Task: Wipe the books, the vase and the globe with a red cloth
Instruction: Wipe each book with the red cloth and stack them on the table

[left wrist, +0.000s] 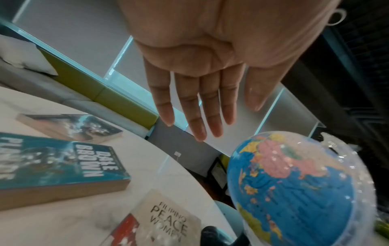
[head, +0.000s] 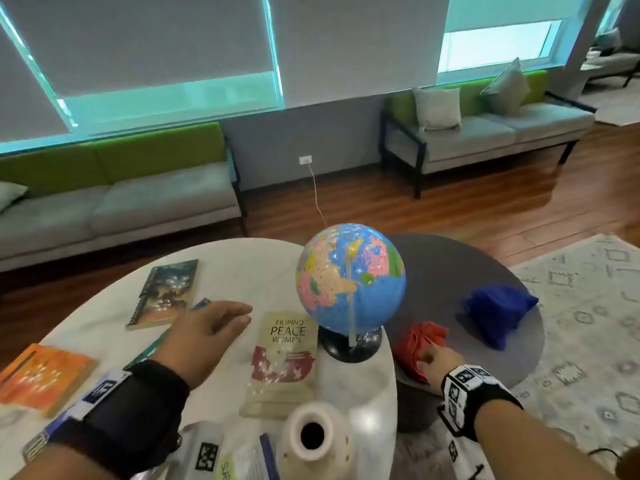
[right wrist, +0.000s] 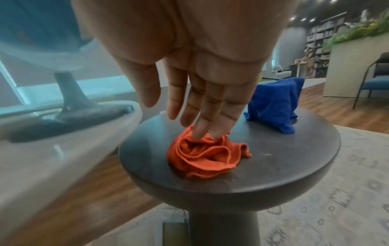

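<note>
Red cloth (right wrist: 202, 156), blue cloth (right wrist: 275, 104); globe (head: 349, 282) blue with pink, yellow, green patches; vase (head: 311, 441) cream; rug (head: 588, 323) grey, geometric motifs.

From head height we look down; each wrist view looks closely along its palm. Head and left views share the globe (head: 350, 284).

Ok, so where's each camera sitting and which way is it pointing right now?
Head: worn on the head, looks forward and down at the white table, globe, vase; both forearms and hands show.
Left wrist: looks along the open left hand over the books toward the windows.
Right wrist: looks along the right hand, fingertips on the red cloth on the dark table.
Shared: head and left wrist see the globe; head and right wrist see the blue cloth.
</note>
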`<control>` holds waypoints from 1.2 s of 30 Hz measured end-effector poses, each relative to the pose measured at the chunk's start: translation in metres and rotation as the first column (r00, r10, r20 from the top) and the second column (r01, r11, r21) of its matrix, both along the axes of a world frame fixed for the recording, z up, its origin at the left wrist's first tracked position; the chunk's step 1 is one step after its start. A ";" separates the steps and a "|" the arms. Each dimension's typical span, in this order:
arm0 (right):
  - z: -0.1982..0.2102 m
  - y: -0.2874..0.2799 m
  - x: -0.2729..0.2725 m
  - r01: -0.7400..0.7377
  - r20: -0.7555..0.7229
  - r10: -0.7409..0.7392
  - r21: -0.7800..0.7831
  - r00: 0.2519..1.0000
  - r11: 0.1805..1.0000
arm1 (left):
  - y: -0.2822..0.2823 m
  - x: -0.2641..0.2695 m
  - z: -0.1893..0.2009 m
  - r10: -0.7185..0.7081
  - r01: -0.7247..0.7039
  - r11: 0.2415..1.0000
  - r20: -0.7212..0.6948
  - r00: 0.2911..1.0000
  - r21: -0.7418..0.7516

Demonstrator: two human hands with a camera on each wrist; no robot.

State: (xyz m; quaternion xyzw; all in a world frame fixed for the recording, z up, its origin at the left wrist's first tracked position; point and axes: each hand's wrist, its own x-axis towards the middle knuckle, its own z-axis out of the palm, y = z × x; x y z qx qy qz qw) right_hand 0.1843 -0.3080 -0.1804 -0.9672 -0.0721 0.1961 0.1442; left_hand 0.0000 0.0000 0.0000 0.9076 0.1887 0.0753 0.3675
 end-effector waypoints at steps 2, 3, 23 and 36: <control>-0.012 0.002 0.009 -0.075 -0.007 0.075 -0.001 0.997 0.997 | 0.003 0.006 -0.011 0.052 -0.052 0.998 -0.020 0.998 -0.028; -0.018 0.001 0.012 -0.132 -0.028 0.132 -0.018 0.991 0.991 | 0.004 0.006 -0.015 0.068 -0.068 0.997 -0.030 0.997 -0.027; 0.111 -0.022 0.002 0.201 0.272 -0.483 0.663 0.833 0.721 | 0.015 -0.028 -0.012 0.108 -0.105 0.990 0.024 0.994 -0.097; 0.320 0.123 -0.171 -0.729 0.649 0.379 0.429 0.659 0.533 | 0.054 -0.115 0.066 -0.004 0.167 0.913 0.399 0.917 -0.373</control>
